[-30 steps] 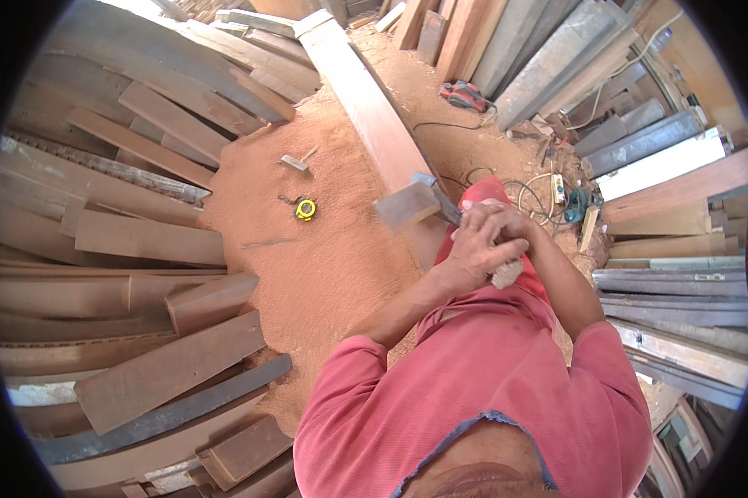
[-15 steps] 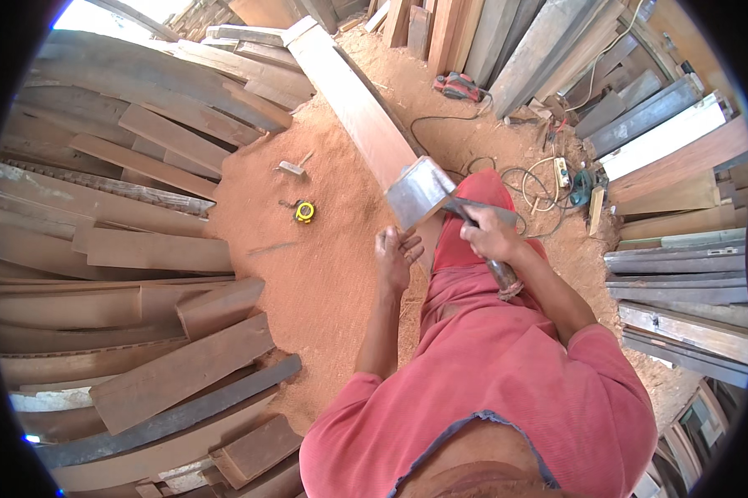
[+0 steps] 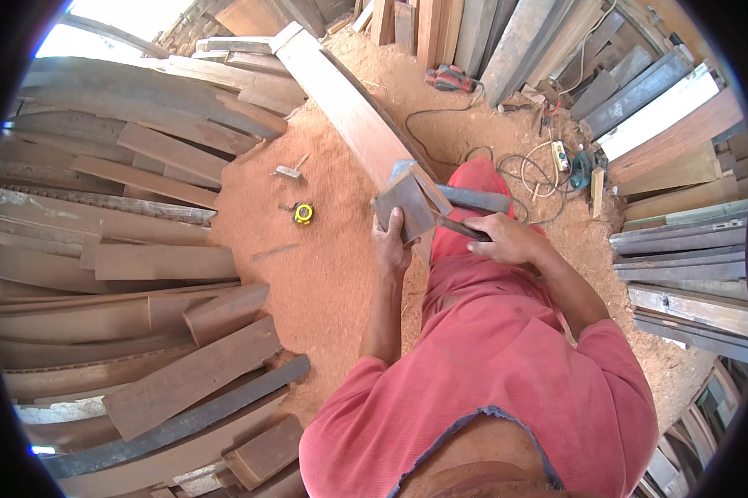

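My left hand (image 3: 391, 245) grips the lower edge of a squarish grey-brown piece (image 3: 397, 207), its thumb on the face; a paler wooden strip shows along that piece's right edge. My right hand (image 3: 507, 239) is closed round a dark-handled tool (image 3: 457, 228) whose far end meets the piece; whether they are joined I cannot tell. A blue-grey bar (image 3: 482, 201) lies behind, across my red-clothed leg. The long pale board (image 3: 332, 100) runs away from beneath the piece. A yellow tape measure (image 3: 303, 213) and a small pale T-shaped tool (image 3: 288, 173) lie on the sawdust to the left.
Stacked planks (image 3: 158, 257) fill the left side, over sawdust (image 3: 308, 290). Upright and leaning timber (image 3: 507, 50) lines the back and right. A red power tool (image 3: 452, 78), a teal one (image 3: 583, 170), a power strip (image 3: 559, 158) and coiled cables lie at the back right.
My hands have parted from their clasp a second ago. The left has moved up onto the squarish piece, which has turned and shifted; the right stays on the dark handle.
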A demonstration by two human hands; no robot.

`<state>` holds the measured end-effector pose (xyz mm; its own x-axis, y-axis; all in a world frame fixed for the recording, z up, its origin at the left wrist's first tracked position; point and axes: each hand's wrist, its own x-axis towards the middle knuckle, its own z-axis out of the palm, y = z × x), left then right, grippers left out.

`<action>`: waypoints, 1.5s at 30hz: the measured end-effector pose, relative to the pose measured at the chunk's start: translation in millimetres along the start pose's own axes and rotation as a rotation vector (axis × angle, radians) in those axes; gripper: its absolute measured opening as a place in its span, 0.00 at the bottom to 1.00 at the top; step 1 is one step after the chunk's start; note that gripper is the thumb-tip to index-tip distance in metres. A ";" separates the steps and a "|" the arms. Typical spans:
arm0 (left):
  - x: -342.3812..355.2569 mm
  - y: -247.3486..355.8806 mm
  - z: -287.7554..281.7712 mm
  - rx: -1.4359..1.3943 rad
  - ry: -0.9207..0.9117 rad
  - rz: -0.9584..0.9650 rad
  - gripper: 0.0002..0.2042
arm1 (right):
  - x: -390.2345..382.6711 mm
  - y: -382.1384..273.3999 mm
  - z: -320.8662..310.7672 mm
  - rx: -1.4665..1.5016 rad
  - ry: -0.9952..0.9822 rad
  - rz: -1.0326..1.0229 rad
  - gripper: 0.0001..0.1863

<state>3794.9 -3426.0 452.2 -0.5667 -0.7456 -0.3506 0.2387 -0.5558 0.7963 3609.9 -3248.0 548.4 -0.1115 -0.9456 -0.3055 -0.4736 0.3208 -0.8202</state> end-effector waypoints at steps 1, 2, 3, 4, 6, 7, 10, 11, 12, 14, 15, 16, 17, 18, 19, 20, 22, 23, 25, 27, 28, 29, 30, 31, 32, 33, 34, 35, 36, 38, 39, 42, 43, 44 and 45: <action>-1.1 0.6 3.7 -0.007 0.035 -0.002 0.17 | -7.7 -1.1 -4.1 -0.042 0.031 -0.045 0.15; -2.5 2.0 7.0 -0.015 0.071 -0.005 0.16 | -11.8 -2.8 -6.0 -0.085 0.063 -0.090 0.16; -2.9 2.6 11.3 -0.011 0.086 0.017 0.16 | -12.5 -3.0 -8.1 -0.099 0.153 -0.118 0.17; -3.2 3.2 15.1 -0.008 0.100 0.038 0.16 | -11.5 -2.3 -11.3 -0.114 0.244 -0.146 0.19; -4.5 2.3 23.4 0.029 0.082 0.070 0.16 | -10.0 -4.9 -18.4 0.018 0.366 -0.036 0.23; -4.9 1.5 27.3 0.058 0.057 0.089 0.16 | -3.6 -12.5 -21.0 0.163 0.390 0.093 0.25; 1.4 -11.7 31.6 0.134 0.013 0.181 0.16 | 20.5 -18.6 -13.9 0.483 0.482 0.149 0.21; 4.5 -16.8 29.5 0.159 0.008 0.219 0.16 | 27.0 -15.9 -15.3 0.517 0.421 0.167 0.19; 7.4 -16.5 29.6 0.173 -0.006 0.244 0.16 | 32.1 -11.7 -17.4 0.552 0.362 0.188 0.18; 12.9 -10.8 24.2 0.198 -0.030 0.295 0.17 | 33.1 0.8 -23.0 0.612 0.272 0.125 0.17; 13.8 -4.4 17.1 0.290 -0.040 0.314 0.18 | 31.9 9.2 -26.5 0.686 0.234 0.077 0.17; 14.9 4.3 6.0 0.280 -0.028 0.282 0.18 | 28.6 15.0 -29.4 0.759 0.194 0.025 0.17; 16.6 12.9 -8.0 0.271 -0.016 0.250 0.19 | 22.3 19.5 -31.1 0.775 0.202 0.026 0.18; 17.9 22.0 -19.2 0.259 -0.006 0.220 0.20 | 17.8 20.9 -33.5 0.834 0.202 0.020 0.18; 16.7 31.5 -29.2 0.259 0.029 0.186 0.20 | 12.9 22.3 -35.8 0.895 0.205 0.015 0.19; 13.7 40.3 -39.2 0.260 0.065 0.152 0.20 | 8.4 23.0 -37.9 0.955 0.208 0.011 0.19; 5.4 42.4 -49.7 0.224 0.156 0.097 0.20 | 5.2 24.0 -37.4 0.940 0.208 0.038 0.21; 3.3 38.5 -54.4 0.188 0.205 0.073 0.20 | 5.2 27.6 -34.8 0.945 0.219 0.061 0.21; -1.8 30.4 -65.9 0.156 0.294 0.013 0.18 | 8.1 32.8 -27.0 0.948 0.245 0.098 0.21; -6.8 14.4 -67.2 0.099 0.303 -0.077 0.16 | 9.1 37.7 -20.4 0.937 0.292 0.132 0.21; -9.4 5.9 -67.7 0.067 0.308 -0.118 0.16 | 10.7 38.7 -17.6 0.907 0.315 0.148 0.20; -10.4 -5.6 -72.1 0.022 0.267 -0.118 0.16 | 12.3 39.5 -15.1 0.877 0.338 0.164 0.20; -12.0 -19.8 -79.2 -0.025 0.227 -0.120 0.15 | 14.1 40.0 -12.9 0.845 0.359 0.182 0.20; -13.9 -27.9 -77.8 -0.072 0.181 -0.126 0.15 | 13.9 40.0 -14.2 0.864 0.356 0.204 0.20; -14.7 -34.2 -77.5 -0.092 0.212 -0.148 0.15 | 13.7 41.9 -14.2 0.871 0.366 0.212 0.20; -15.3 -36.6 -72.2 -0.112 0.241 -0.173 0.15 | 12.5 41.7 -15.5 0.877 0.380 0.223 0.20; -15.7 -37.7 -68.4 -0.133 0.269 -0.197 0.14 | 12.0 40.6 -15.3 0.883 0.393 0.233 0.20; -15.8 -38.6 -67.3 -0.156 0.268 -0.213 0.15 | 10.1 39.0 -15.4 0.868 0.437 0.220 0.21; -15.6 -39.5 -69.8 -0.165 0.259 -0.206 0.15 | 10.1 38.2 -13.8 0.885 0.440 0.217 0.21; -15.0 -42.1 -76.8 -0.181 0.241 -0.194 0.16 | 8.0 41.6 -13.5 0.919 0.445 0.214 0.21; -15.5 -40.3 -77.7 -0.173 0.242 -0.202 0.16 | 7.9 46.3 -12.3 0.914 0.445 0.213 0.22; -20.4 -37.3 -80.9 -0.151 0.265 -0.228 0.17 | 11.0 57.1 -6.2 0.882 0.441 0.181 0.24; -22.4 -38.3 -82.6 -0.146 0.287 -0.236 0.17 | 11.4 57.2 -5.6 0.873 0.433 0.161 0.24; -24.4 -39.5 -84.9 -0.141 0.309 -0.246 0.17 | 11.6 56.9 -5.1 0.864 0.425 0.142 0.25; -26.4 -44.9 -92.5 -0.158 0.321 -0.256 0.16 | 12.4 55.7 -3.9 0.853 0.415 0.124 0.25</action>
<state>3872.0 -3415.4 380.2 -0.3550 -0.6389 -0.6825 0.2541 -0.7685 0.5872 3578.8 -3242.1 500.9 -0.4962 -0.7935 -0.3524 0.3407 0.1954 -0.9196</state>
